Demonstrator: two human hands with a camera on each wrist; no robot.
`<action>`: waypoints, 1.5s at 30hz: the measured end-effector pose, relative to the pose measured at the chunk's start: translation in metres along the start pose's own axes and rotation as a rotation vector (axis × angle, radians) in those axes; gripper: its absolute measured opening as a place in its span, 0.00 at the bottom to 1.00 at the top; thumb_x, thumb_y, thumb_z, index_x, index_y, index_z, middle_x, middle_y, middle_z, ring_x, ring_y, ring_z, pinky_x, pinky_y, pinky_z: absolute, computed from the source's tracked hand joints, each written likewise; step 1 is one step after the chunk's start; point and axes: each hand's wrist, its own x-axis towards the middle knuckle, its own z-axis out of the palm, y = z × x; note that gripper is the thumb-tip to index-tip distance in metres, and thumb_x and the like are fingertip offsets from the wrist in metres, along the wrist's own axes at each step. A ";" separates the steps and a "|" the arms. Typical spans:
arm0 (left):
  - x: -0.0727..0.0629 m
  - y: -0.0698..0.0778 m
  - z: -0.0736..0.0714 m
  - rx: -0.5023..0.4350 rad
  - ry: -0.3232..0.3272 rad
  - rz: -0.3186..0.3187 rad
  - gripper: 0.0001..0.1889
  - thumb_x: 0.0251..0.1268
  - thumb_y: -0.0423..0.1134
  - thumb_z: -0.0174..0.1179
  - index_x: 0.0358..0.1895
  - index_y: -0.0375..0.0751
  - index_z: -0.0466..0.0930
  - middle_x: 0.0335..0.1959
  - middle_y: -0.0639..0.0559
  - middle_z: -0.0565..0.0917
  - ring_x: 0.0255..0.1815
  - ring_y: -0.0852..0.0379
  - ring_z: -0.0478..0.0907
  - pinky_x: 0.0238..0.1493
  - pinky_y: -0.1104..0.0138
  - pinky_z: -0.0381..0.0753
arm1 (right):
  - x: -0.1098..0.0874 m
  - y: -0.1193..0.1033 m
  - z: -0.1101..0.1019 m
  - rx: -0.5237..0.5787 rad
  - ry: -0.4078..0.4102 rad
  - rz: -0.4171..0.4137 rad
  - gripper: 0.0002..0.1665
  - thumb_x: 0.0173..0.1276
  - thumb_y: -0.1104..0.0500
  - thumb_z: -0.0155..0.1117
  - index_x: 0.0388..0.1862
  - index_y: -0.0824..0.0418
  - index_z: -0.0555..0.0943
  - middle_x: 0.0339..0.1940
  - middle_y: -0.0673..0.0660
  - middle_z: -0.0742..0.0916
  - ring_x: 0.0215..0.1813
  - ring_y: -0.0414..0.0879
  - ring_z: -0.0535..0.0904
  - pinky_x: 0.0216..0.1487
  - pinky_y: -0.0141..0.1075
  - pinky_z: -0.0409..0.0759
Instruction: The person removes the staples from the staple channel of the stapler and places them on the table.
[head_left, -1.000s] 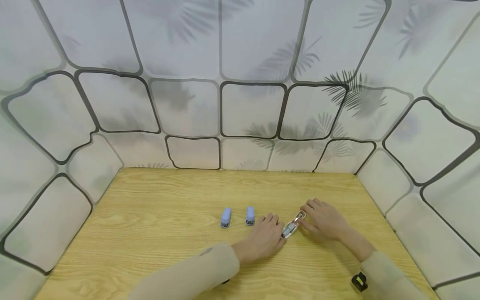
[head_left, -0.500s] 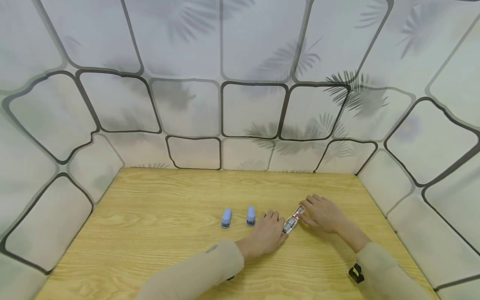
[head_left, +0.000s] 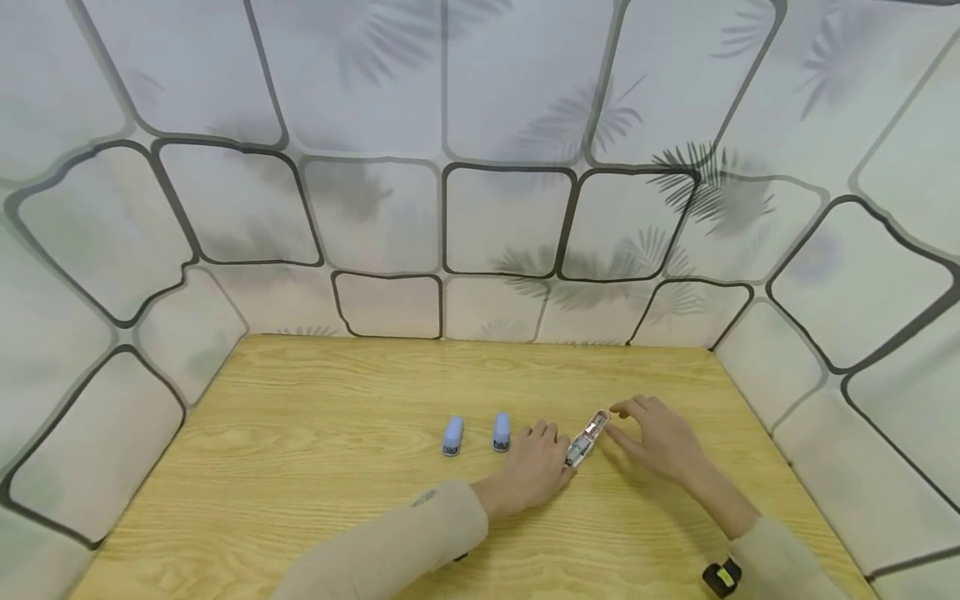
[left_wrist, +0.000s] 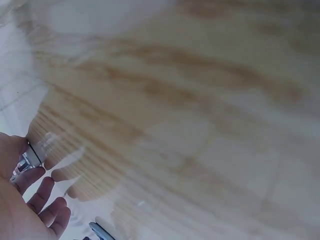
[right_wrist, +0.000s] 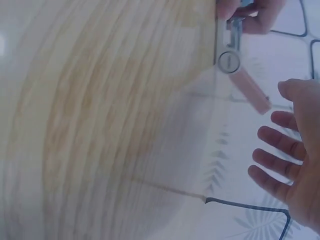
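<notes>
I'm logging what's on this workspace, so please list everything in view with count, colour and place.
Small blue items: 2, light blue with a dark near end, on the table left of the device
Hinged device: 1, clear and grey with a pink arm, between the hands
Table: 1, yellowish wood grain, under everything
Patterned walls: 3 sides, pale with grey outlines and leaf prints, around the table
Wrist unit: 1 clearly seen, black and yellow, at the right cuff
Sleeves: 2, beige, near side
Left hand: 1, bare, holding the device's near end
Right hand: 1, bare, beside its far end
</notes>
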 end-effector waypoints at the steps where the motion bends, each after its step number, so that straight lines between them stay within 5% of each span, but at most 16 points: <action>1: 0.000 0.000 0.000 0.003 0.003 -0.001 0.21 0.76 0.64 0.58 0.51 0.51 0.83 0.43 0.57 0.83 0.45 0.61 0.78 0.46 0.68 0.80 | -0.001 -0.003 -0.003 0.039 -0.009 0.034 0.18 0.69 0.49 0.75 0.51 0.59 0.87 0.42 0.55 0.90 0.45 0.51 0.86 0.38 0.43 0.86; 9: 0.001 -0.001 0.004 -0.011 0.016 0.001 0.20 0.76 0.63 0.59 0.48 0.52 0.83 0.40 0.58 0.82 0.42 0.61 0.77 0.44 0.69 0.78 | 0.000 -0.019 -0.018 0.440 -0.121 0.261 0.14 0.76 0.53 0.68 0.50 0.61 0.88 0.41 0.56 0.93 0.39 0.47 0.88 0.37 0.34 0.86; 14: 0.001 -0.001 0.006 -0.035 0.024 -0.001 0.20 0.76 0.63 0.58 0.49 0.51 0.82 0.40 0.58 0.80 0.43 0.60 0.77 0.43 0.68 0.78 | 0.004 -0.024 -0.019 0.752 -0.275 0.402 0.17 0.78 0.57 0.65 0.52 0.72 0.85 0.42 0.66 0.92 0.37 0.48 0.90 0.36 0.38 0.90; 17: 0.001 -0.001 0.008 -0.043 0.028 -0.001 0.20 0.76 0.63 0.58 0.48 0.51 0.82 0.40 0.58 0.80 0.43 0.60 0.76 0.42 0.68 0.76 | 0.006 -0.029 -0.015 0.843 -0.341 0.464 0.19 0.78 0.58 0.65 0.52 0.75 0.84 0.42 0.68 0.92 0.37 0.50 0.91 0.38 0.41 0.91; 33: 0.000 0.000 0.003 -0.017 0.003 0.006 0.20 0.78 0.63 0.56 0.51 0.51 0.81 0.42 0.58 0.80 0.45 0.60 0.76 0.45 0.68 0.78 | 0.009 -0.046 0.013 0.752 -0.390 0.471 0.11 0.74 0.62 0.68 0.41 0.72 0.88 0.30 0.62 0.92 0.29 0.44 0.88 0.27 0.36 0.84; 45: 0.000 0.000 0.004 -0.001 -0.001 0.003 0.20 0.78 0.63 0.55 0.53 0.52 0.81 0.44 0.57 0.81 0.46 0.60 0.77 0.46 0.68 0.78 | 0.010 -0.050 0.015 0.747 -0.414 0.472 0.11 0.73 0.65 0.68 0.44 0.74 0.88 0.30 0.62 0.92 0.28 0.45 0.89 0.29 0.37 0.88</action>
